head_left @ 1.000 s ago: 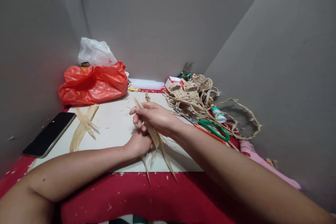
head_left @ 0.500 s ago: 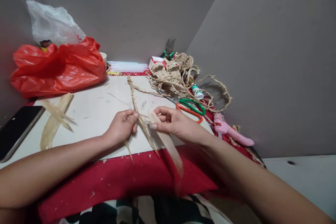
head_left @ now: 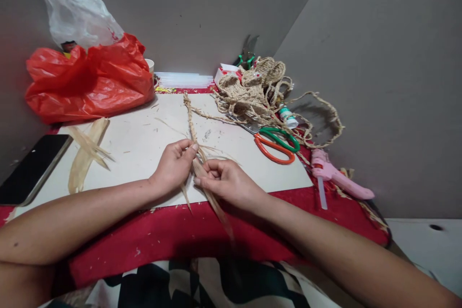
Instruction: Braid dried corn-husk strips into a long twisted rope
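A thin braid of straw-coloured fibre [head_left: 191, 120] runs down the white board [head_left: 144, 149] toward me. My left hand [head_left: 177, 162] is closed in a pinch on the braid's near end, where loose strands come out. Close beside it, my right hand [head_left: 225, 180] pinches a flat, pale fibre strip [head_left: 218, 211], whose upper end lies against the braid at my left fingertips. The strip's tail hangs over the red cloth [head_left: 162, 231]. From the braid's far end a second plaited cord [head_left: 212, 116] leads right to a heap of braided cord [head_left: 249, 101].
Scissors [head_left: 276, 147] with green and orange handles lie right of my hands, and a pink glue gun [head_left: 335, 175] beyond them. Leftward are spare fibre strips [head_left: 84, 159], a phone [head_left: 34, 168] and a red plastic bag [head_left: 90, 86]. Clear sticks [head_left: 184, 80] line the back wall.
My right hand has brought the flat strip left and down against the braid's near end. My left hand keeps its pinch. The whole view has shifted slightly.
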Motion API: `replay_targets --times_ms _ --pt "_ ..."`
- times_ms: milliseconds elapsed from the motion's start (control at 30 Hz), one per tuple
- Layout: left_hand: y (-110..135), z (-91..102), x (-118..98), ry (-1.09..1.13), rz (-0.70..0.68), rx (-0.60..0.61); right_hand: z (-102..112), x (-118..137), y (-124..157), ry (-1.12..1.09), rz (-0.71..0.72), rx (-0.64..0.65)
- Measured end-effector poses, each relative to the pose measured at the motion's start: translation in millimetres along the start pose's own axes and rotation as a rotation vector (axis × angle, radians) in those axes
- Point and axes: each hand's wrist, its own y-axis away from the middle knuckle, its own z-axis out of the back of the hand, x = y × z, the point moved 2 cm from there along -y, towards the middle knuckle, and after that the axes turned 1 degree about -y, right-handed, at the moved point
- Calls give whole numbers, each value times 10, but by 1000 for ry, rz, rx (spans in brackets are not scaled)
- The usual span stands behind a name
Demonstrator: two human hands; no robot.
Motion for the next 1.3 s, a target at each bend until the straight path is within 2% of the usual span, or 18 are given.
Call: replay_targets --times_ms 167,333,667,1033,1167,1300 --pt "7 9 -24 -41 -31 -28 -19 38 63 -130 -17 45" --pt "-4 1 8 -45 -45 -31 -21 64 62 -80 25 -19" --pt "1 -3 9 -92 -60 -44 -128 104 -17 -107 37 -44" --pt "9 -24 14 -66 -57 -11 -188 120 -10 -13 184 -120" --pt "18 -24 12 -37 -32 -1 -144 124 20 10 170 -183" --pt "31 -31 13 29 23 8 38 176 117 -20 180 -335"
